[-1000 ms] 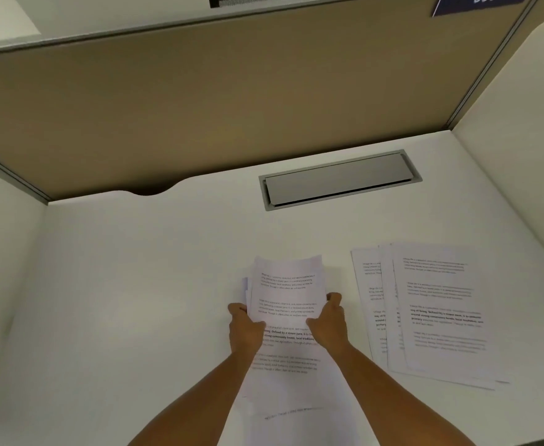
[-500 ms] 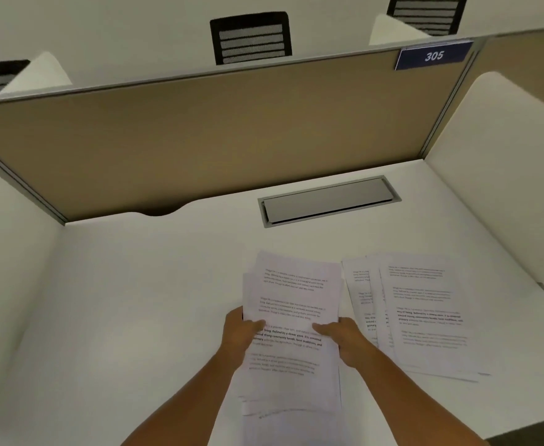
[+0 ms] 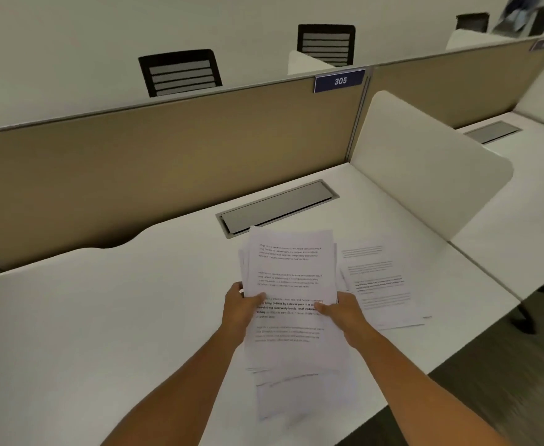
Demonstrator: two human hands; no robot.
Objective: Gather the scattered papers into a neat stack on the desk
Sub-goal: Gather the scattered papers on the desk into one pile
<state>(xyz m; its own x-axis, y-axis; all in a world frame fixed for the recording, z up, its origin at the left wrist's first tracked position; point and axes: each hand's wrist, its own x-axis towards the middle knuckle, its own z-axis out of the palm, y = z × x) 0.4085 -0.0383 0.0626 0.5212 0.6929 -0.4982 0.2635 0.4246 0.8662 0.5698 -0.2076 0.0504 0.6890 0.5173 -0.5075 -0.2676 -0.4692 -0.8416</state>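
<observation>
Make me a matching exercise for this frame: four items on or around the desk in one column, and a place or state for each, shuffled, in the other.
Items
1. held papers
2. second pile of papers
3. grey cable hatch
4. blue 305 sign

Places or states
A. fixed at the top of the tan partition
B. lying flat on the desk, right of the hands
C. gripped at both side edges by the left hand and right hand
D. set into the desk near the partition, lid shut

Pairs: 1-C, 2-B, 3-D, 4-A
</observation>
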